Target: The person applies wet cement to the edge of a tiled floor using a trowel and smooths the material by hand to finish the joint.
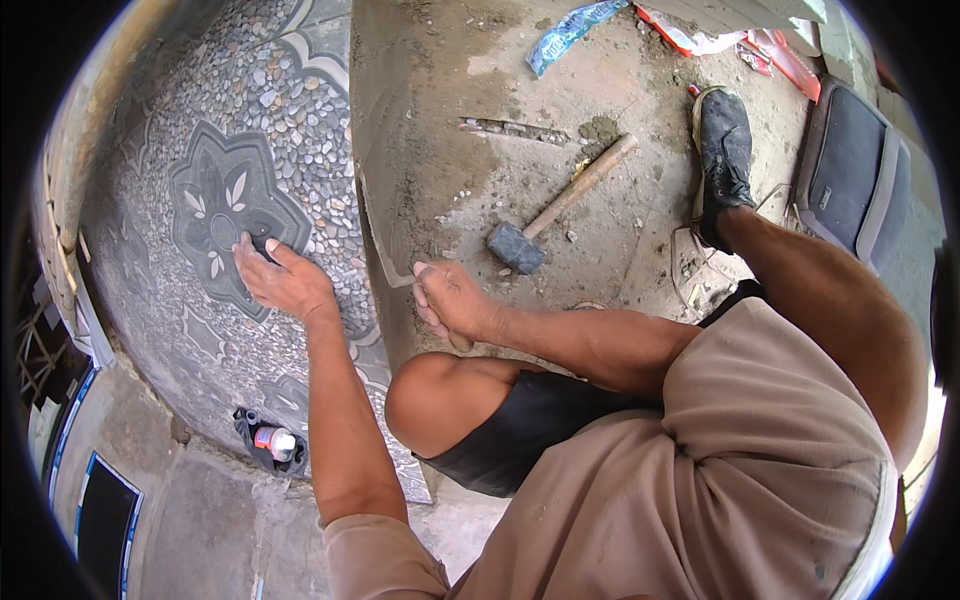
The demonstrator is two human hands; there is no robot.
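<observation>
My left hand (285, 280) lies with its fingers stretched out on a pebble-patterned tile (310, 120). Its fingertips touch the grey flower medallion (215, 175) in the pattern. In my right hand (450, 303), the fingers are wrapped round the wooden handle of a trowel (385, 245). The trowel's thin blade runs along the tile's right edge, beside a strip of wet-looking grey mortar (385, 130). A mallet (515, 248) with a dark head and wooden handle rests on the floor to the right of that hand.
Beyond the mallet lies a mortar-crusted bar (513, 130). Blue wrapper (575, 35) and red-white packaging (690, 40) are at the far side. A dark bag (850, 165) stands at right, near my shoe (722, 145). A bottle (277, 442) in a black bag sits lower left.
</observation>
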